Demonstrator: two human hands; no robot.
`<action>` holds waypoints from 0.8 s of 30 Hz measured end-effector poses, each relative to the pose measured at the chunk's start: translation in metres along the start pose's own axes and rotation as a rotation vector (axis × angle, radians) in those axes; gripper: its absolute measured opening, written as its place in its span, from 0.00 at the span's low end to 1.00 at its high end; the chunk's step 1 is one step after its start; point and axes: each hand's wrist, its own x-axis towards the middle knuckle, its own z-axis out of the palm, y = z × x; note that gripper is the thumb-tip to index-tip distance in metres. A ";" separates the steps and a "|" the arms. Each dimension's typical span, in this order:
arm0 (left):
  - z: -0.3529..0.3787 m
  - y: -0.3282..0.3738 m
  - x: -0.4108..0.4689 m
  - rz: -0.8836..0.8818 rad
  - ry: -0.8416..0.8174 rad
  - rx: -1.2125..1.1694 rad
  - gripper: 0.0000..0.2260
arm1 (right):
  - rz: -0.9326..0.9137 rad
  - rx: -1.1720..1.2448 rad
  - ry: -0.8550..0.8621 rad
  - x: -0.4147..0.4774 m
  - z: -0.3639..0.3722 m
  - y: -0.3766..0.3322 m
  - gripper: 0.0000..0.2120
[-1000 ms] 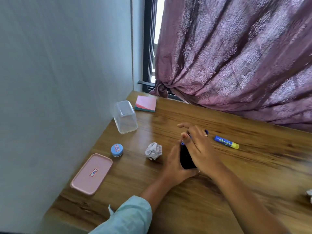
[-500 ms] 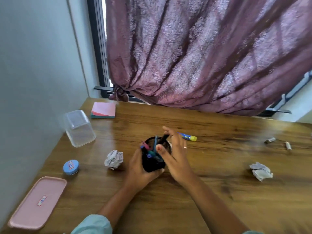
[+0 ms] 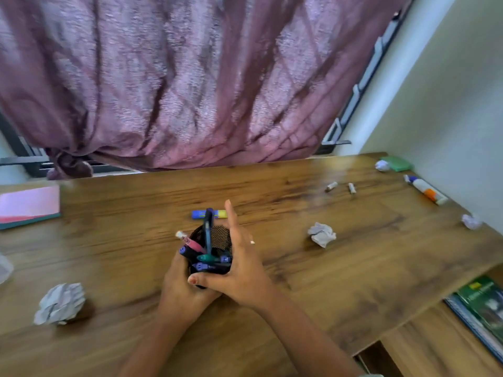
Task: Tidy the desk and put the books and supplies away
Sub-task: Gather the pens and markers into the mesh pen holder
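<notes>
A black mesh pen holder (image 3: 221, 238) full of several pens stands mid-desk. My left hand (image 3: 181, 287) grips its left side and base. Against the holder's right side rests my right hand (image 3: 239, 268), thumb across the front and fingers stretched upward. A blue and yellow glue stick (image 3: 209, 214) lies just behind the holder. Crumpled paper balls lie at the near left (image 3: 60, 303), at the right of centre (image 3: 321, 234), at the right edge (image 3: 471, 221) and in the far right corner (image 3: 381, 165). A pink sticky-note pad (image 3: 28, 206) lies far left.
A white glue bottle (image 3: 426, 189) and a green pad (image 3: 397, 163) lie by the right wall. Two small stubs (image 3: 341, 186) lie behind the middle. Books (image 3: 481, 308) sit on a lower shelf at the right. A purple curtain (image 3: 190, 83) hangs along the back edge.
The view has swung right, and the pink case, blue jar and clear box have left it. Both hands stay on the pen holder, which now stands more upright.
</notes>
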 end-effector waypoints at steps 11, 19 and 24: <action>0.086 0.038 -0.011 0.104 -0.291 0.002 0.37 | 0.068 0.066 0.291 -0.050 -0.084 0.039 0.43; 0.152 0.079 -0.045 0.112 -0.283 -0.002 0.36 | -0.044 -0.059 0.322 -0.107 -0.145 0.056 0.19; 0.197 0.108 -0.082 0.062 -0.278 -0.033 0.39 | 0.046 0.224 0.379 -0.154 -0.179 0.095 0.36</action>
